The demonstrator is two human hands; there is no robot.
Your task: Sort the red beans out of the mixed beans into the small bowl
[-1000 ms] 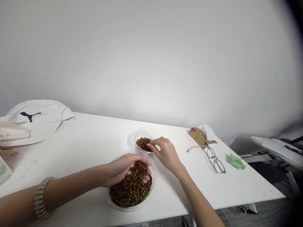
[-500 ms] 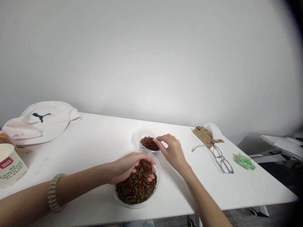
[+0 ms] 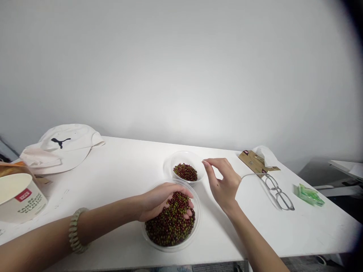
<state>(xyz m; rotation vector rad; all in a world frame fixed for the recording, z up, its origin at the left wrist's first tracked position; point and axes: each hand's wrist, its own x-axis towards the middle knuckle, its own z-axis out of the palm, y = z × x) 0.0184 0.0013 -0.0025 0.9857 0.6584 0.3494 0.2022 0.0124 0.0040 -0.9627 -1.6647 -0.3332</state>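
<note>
A clear round bowl (image 3: 197, 223) close to me holds a heap of mixed red and green beans (image 3: 167, 230). My left hand (image 3: 159, 202) lies in it palm up, its fingers cupped around part of the beans. Just behind stands a smaller whitish bowl (image 3: 176, 158) with more red and green beans (image 3: 185, 172) at its bottom. Over its right rim is my right hand (image 3: 224, 181), thumb and forefinger pinched together. Whatever may be between those fingertips is too small to make out.
On the left are a white cap (image 3: 70, 143) and a paper tub (image 3: 25, 200). To the right lie a brown cardboard tissue pack (image 3: 253, 162), eyeglasses (image 3: 279, 192) and a green wrapper (image 3: 309, 194). A wall (image 3: 181, 75) rises behind the white table (image 3: 121, 162).
My right hand has lifted from the beans in the small bowl and moved right, to its rim. My left hand stays cupped in the large bowl. The view has turned slightly left.
</note>
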